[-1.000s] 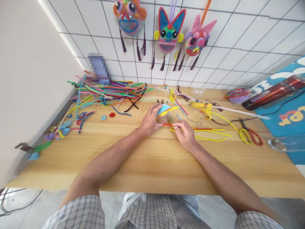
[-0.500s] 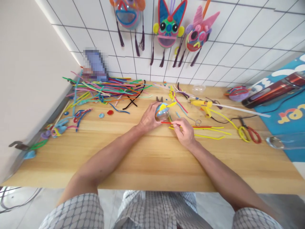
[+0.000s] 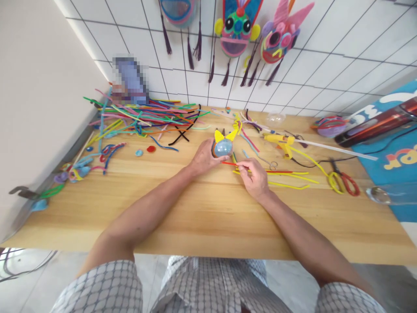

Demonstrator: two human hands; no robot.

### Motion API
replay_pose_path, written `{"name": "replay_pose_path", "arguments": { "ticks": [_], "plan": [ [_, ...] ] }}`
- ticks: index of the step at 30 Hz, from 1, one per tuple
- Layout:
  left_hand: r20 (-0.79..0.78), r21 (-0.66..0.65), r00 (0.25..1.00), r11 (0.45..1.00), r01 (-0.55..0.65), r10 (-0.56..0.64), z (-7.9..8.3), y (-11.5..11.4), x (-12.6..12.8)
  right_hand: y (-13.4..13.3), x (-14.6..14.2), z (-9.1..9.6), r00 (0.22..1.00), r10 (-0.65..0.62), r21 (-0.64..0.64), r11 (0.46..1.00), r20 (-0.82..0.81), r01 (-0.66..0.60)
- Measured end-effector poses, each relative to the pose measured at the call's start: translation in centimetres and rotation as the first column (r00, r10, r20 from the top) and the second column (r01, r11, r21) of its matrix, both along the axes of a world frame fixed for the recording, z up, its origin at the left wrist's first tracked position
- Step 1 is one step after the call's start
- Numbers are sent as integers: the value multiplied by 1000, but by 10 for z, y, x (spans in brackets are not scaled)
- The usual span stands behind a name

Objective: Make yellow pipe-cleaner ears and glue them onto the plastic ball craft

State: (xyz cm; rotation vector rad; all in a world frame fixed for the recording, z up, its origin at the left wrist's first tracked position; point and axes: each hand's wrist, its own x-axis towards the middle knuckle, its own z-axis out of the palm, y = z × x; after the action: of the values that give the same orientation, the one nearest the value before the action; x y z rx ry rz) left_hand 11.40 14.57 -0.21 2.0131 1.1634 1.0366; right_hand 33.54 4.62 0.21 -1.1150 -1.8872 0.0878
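My left hand (image 3: 204, 159) is wrapped around the side of a clear plastic ball (image 3: 223, 148) with blue and orange inside or behind it. Two yellow pointed ears (image 3: 231, 135) stand up from its top. In a pinch, my right hand (image 3: 254, 176) holds a red pipe cleaner (image 3: 230, 163), whose far end reaches to my left thumb below the ball. Several yellow pipe cleaners (image 3: 289, 185) and a red one lie on the table beside my right hand. Small scissors (image 3: 273, 165) rest just beyond it.
A heap of coloured pipe cleaners (image 3: 153, 117) covers the back left. To the right are a yellow glue gun (image 3: 280, 139) with its cord, red-handled scissors (image 3: 350, 183), a clear bottle (image 3: 379, 195) and a red thermos (image 3: 379, 123). Decorated masks (image 3: 237, 34) hang on the tiled wall.
The ball has been turned in my left hand, so both yellow ears now point up and away. The red pipe cleaner stays in my right hand. The view has shifted slightly.
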Motion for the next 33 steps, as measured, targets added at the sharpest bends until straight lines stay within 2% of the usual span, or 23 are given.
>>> {"name": "replay_pose_path", "arguments": {
  "ticks": [4, 9, 15, 21, 33],
  "plan": [
    [13, -8, 1000, 1000, 5, -5, 1, 1, 0, 1, 0, -1, 1000, -1, 18, 1000, 6, 1],
    [35, 7, 999, 1000, 9, -9, -5, 5, 1, 1, 1, 0, 1000, -13, -24, 1000, -5, 13],
    [3, 45, 1000, 999, 26, -26, -11, 8, -2, 1, 0, 1, 1000, -6, -8, 1000, -12, 6],
    [-6, 48, 1000, 998, 30, -30, -11, 7, -3, 1, 2, 0, 1000, -10, -52, 999, -22, 8],
    [29, 15, 999, 1000, 25, -26, -11, 7, -2, -1, 0, -2, 999, 29, 5, 1000, 15, -29]
  ]
}}
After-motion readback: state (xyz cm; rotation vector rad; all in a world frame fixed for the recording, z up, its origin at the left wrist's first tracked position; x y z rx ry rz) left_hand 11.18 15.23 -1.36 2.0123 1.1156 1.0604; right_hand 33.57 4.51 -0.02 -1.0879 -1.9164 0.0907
